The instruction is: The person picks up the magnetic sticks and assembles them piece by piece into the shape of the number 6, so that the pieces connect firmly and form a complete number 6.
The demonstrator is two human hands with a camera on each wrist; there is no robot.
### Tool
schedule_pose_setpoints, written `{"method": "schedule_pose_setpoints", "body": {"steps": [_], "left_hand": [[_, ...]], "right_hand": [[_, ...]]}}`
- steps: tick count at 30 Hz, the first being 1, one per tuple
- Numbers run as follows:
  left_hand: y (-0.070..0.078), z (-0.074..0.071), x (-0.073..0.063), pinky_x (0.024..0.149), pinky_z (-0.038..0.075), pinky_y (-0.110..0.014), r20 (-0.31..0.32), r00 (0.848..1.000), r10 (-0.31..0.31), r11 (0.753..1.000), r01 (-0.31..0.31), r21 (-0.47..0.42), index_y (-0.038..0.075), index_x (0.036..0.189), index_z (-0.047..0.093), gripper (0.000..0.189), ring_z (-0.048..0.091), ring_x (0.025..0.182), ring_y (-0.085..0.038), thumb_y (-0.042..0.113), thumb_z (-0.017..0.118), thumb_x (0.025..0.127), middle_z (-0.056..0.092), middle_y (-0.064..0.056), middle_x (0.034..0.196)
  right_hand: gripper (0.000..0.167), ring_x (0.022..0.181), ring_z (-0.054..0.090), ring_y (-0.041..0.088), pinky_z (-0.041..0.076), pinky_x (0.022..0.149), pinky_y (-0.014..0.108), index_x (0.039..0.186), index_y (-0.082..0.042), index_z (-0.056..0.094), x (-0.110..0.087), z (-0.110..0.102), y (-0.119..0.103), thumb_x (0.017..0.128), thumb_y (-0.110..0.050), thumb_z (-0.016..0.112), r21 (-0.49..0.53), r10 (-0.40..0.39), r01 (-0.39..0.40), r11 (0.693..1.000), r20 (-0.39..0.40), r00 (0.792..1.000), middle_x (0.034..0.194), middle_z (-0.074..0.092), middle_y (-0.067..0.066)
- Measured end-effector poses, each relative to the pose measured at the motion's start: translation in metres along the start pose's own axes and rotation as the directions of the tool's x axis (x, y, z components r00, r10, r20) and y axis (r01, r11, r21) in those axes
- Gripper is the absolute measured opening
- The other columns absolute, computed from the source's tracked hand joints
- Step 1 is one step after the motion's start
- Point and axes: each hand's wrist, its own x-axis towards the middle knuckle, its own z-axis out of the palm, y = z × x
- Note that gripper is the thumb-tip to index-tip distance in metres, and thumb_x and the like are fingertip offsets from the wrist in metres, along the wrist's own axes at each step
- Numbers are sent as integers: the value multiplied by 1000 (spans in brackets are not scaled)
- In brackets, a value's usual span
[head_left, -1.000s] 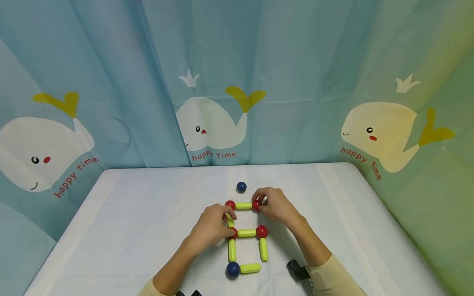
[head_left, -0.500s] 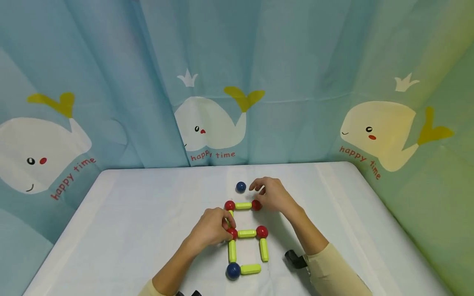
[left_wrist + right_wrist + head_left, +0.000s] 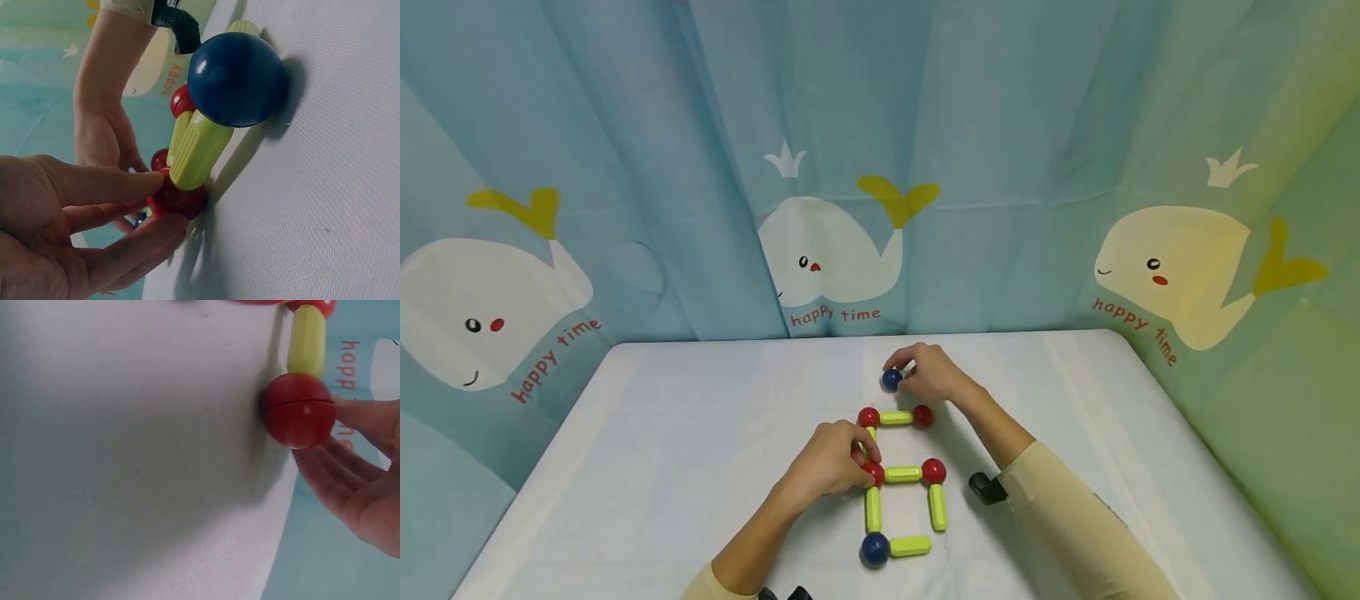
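My left hand pinches the middle-left red ball of a flat figure built from balls and yellow-green rods. At the far side, my right hand has its thumb and fingers around a small dark blue ball, which the right wrist view does not show. Just nearer lies a far-right red ball, joined by a rod to the far-left red ball. A rod links the held ball to another red ball. The near-left corner is a blue ball.
One rod points toward me from the right red ball; another rod extends right from the near blue ball, their ends apart. The white table meets a blue whale-print curtain behind. Black wrist gear hangs by the right sleeve.
My right hand has let go of the far-right red ball and moved away from me and left to the far blue ball. The left hand stays at the middle-left red ball.
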Motion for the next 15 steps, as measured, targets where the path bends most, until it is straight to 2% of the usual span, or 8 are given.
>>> {"method": "schedule_pose_setpoints", "body": {"steps": [9,15], "left_hand": [[-1,0,1,53,37,-25,13,1000,-1,1000,1,-11,11,85,76,19,48,62,-14,-1,86,74,56,-1,67],[-1,0,2,53,38,-26,17,1000,-12,1000,12,-18,11,84,76,19,49,61,-15,0,88,74,55,-1,66]], "right_hand": [[16,94,68,24,55,86,41,101,-7,74,4,3,2,86,0,77,-4,5,-5,1000,-47,999,104,77,10],[15,88,69,20,55,83,39,98,-7,72,-3,2,4,86,-1,78,19,8,-7,1000,-64,998,102,77,9]]}}
